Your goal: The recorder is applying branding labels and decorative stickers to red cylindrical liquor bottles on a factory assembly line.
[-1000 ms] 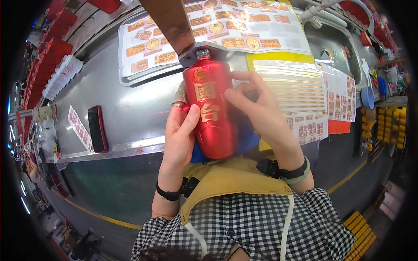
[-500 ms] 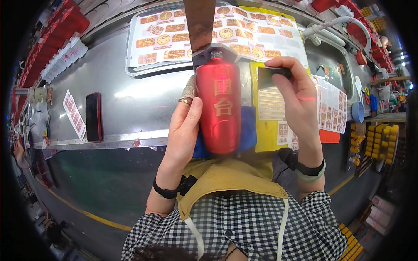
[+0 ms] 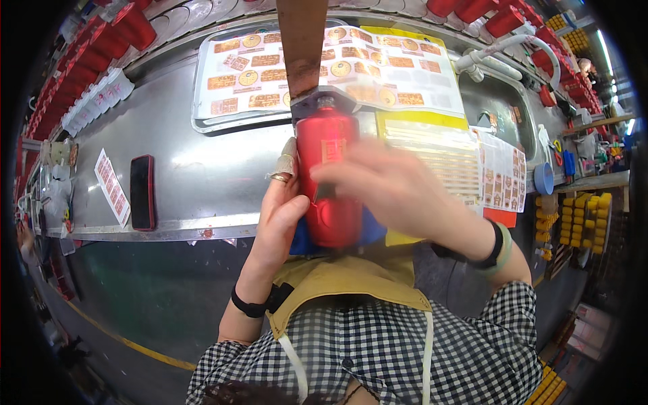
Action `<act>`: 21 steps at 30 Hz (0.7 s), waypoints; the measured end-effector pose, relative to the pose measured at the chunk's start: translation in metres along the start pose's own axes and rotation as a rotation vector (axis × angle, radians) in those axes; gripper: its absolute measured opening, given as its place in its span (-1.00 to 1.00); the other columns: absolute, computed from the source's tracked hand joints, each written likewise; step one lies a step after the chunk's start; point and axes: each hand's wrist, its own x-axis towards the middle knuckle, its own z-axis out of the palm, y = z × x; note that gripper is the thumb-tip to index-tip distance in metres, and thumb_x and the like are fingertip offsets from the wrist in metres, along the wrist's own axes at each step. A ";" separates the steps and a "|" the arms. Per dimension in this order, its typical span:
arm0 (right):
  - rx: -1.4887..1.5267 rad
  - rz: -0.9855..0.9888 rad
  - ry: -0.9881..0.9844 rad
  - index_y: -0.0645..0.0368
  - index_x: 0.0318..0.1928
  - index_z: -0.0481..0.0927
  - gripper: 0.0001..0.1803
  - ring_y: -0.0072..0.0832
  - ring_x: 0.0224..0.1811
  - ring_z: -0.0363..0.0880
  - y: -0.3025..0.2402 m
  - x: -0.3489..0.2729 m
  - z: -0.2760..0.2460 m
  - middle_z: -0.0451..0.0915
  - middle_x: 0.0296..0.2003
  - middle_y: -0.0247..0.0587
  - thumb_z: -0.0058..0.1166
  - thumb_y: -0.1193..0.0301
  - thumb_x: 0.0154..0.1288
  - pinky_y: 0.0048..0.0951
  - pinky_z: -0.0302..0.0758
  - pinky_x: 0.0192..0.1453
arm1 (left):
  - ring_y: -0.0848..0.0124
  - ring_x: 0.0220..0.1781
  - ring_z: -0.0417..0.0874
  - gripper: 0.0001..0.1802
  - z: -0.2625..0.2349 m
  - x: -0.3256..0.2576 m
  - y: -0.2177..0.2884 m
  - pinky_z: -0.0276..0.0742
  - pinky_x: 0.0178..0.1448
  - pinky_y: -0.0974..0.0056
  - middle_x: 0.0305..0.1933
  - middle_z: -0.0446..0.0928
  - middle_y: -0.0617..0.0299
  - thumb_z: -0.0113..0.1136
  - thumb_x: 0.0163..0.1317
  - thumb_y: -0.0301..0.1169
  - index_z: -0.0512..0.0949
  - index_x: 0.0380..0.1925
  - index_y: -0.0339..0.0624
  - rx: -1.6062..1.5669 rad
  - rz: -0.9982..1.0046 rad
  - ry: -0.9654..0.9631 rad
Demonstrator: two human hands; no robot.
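Bottle (image 3: 329,179), red and roughly cylindrical, stood upright at the near edge of the steel bench (image 3: 202,169), just in front of the person's chest, with a dark metal fitting and a brown strap (image 3: 302,44) reaching down onto its top. Left hand (image 3: 280,216) gripped it from the left side, thumb laid against the lower body and fingers (image 3: 289,158) wrapped round behind; one finger wore a ring and the fingertip above it a pale cover. Right hand (image 3: 398,189) lay across the front of the bottle, blurred, fingers (image 3: 331,177) spread loosely over the red surface; whether it held anything could not be told. A blue pad (image 3: 374,228) showed under the bottle's base. Behind it lay a tray of label sheets (image 3: 256,67), and to the right a yellow sheet (image 3: 432,145) of sticker strips. A dark phone (image 3: 142,192) lay flat well to the left, beside a small strip of labels (image 3: 111,185).
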 end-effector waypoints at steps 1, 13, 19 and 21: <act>-0.008 0.025 0.025 0.05 -0.08 0.64 -0.73 -0.25 -0.14 0.60 0.008 0.008 0.001 0.62 -0.22 -0.24 0.17 0.48 0.17 -0.21 0.56 -0.11 | 0.21 0.65 0.16 -0.13 0.000 0.001 -0.001 0.10 0.67 0.08 0.63 0.09 -0.06 -0.01 0.39 -0.40 -0.13 0.61 -0.40 -0.083 -0.019 0.010; 0.031 -0.366 0.000 -0.04 -0.01 0.65 -0.74 -0.44 -0.16 0.59 0.006 -0.025 0.022 0.62 -0.20 -0.43 0.12 0.38 0.29 -0.30 0.52 0.12 | 0.17 0.55 0.35 -0.36 -0.010 0.002 0.001 0.24 0.59 0.06 0.53 0.31 -0.07 -0.26 0.66 -0.12 0.20 0.51 -0.38 0.165 0.082 0.231; 0.605 0.261 0.765 0.23 0.11 0.56 -0.77 -0.62 -0.09 0.63 0.045 0.030 -0.022 0.69 -0.10 -0.24 0.12 0.52 0.50 -0.58 0.55 0.03 | 0.19 0.41 0.48 -0.55 0.022 0.004 0.004 0.34 0.49 0.08 0.38 0.45 -0.10 0.06 0.53 -0.40 0.37 0.34 -0.34 0.547 0.531 0.306; 0.810 0.209 0.899 0.27 0.16 0.52 -0.73 -0.65 -0.08 0.61 0.049 0.045 -0.040 0.68 -0.09 -0.29 0.12 0.47 0.54 -0.57 0.55 0.03 | 0.24 0.28 0.57 -0.53 0.036 0.002 0.003 0.42 0.42 0.13 0.24 0.55 0.00 0.32 0.29 -0.57 0.47 0.20 -0.32 0.624 0.517 0.204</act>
